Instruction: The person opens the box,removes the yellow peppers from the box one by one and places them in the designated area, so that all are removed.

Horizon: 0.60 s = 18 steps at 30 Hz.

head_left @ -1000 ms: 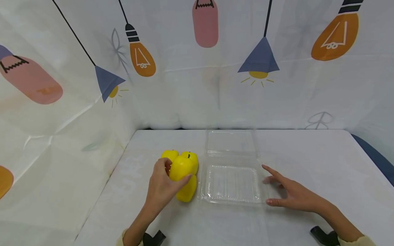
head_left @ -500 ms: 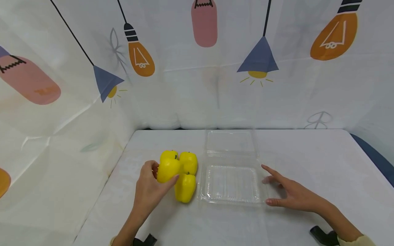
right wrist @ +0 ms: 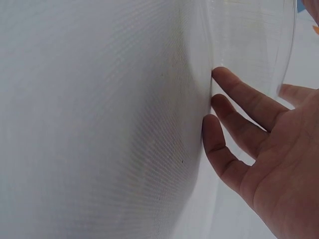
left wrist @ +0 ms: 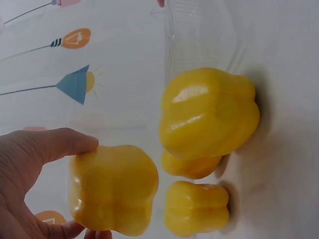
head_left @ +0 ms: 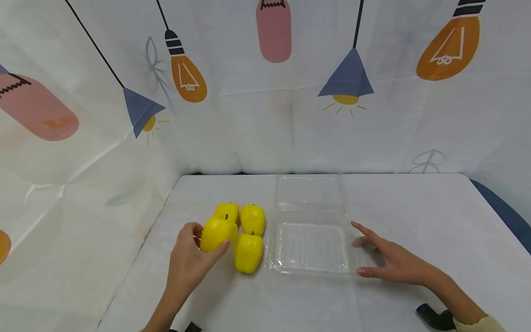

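Note:
My left hand (head_left: 188,263) grips a yellow bell pepper (head_left: 217,234) between thumb and fingers. In the left wrist view this bell pepper (left wrist: 114,191) is held above the tabletop, its lobed base toward the camera. Three more yellow bell peppers stand together on the table: one at the back (head_left: 227,210), partly hidden by the held one, another to its right (head_left: 253,219), and a third in front (head_left: 249,253). My right hand (head_left: 396,263) lies with spread fingers beside the right edge of a clear plastic clamshell box (head_left: 311,249). Its fingertips (right wrist: 219,73) touch the white table surface.
The clamshell's lid (head_left: 309,190) is folded back, away from me. A white tabletop (head_left: 415,203) bears everything, and a curtain (head_left: 249,124) printed with lamps and bulbs hangs behind and at the left.
My left hand has drawn the bell pepper left and toward me, away from the other three, which show more fully now. The right hand has stayed in place.

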Tool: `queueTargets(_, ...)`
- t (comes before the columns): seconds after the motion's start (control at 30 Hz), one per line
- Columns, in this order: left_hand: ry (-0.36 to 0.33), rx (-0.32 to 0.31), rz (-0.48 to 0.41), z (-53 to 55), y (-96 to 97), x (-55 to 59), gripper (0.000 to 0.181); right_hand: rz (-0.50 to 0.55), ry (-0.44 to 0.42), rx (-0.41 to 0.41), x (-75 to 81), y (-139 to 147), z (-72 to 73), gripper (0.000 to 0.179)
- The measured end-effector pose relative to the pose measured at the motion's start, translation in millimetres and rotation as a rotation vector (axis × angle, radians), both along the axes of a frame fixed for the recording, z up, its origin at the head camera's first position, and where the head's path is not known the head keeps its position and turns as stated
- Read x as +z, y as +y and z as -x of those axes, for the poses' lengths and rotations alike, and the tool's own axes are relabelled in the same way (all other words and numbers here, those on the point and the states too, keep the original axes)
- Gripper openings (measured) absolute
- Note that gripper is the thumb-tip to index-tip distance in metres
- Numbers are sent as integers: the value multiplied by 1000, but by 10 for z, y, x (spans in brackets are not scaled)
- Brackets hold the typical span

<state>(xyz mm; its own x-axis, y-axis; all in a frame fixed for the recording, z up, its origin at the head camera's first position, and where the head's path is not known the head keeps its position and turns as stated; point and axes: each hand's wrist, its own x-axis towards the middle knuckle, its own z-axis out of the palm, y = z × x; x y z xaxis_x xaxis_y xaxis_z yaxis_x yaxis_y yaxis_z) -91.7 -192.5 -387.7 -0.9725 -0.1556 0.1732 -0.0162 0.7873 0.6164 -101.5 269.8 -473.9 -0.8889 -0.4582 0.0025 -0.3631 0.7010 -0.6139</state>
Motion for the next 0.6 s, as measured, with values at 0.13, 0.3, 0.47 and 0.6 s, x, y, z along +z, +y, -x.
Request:
queueTargets(0.13,-61,24,4,-28,-46,27,71,3,-2,-7,7,0,1,101)
queueTargets(0.3,-114,27,9,-37,-76,44,72,-1,-10,-5,17,-3,-5,102)
queueTargets(0.47,-169,34,8,-46,-92,47,76,0,-10,-5,13,-5,0,102)
queueTargets(0.6,-207,42,6,-59,-109,40,79,0,-6,-3,8,-1,2,102)
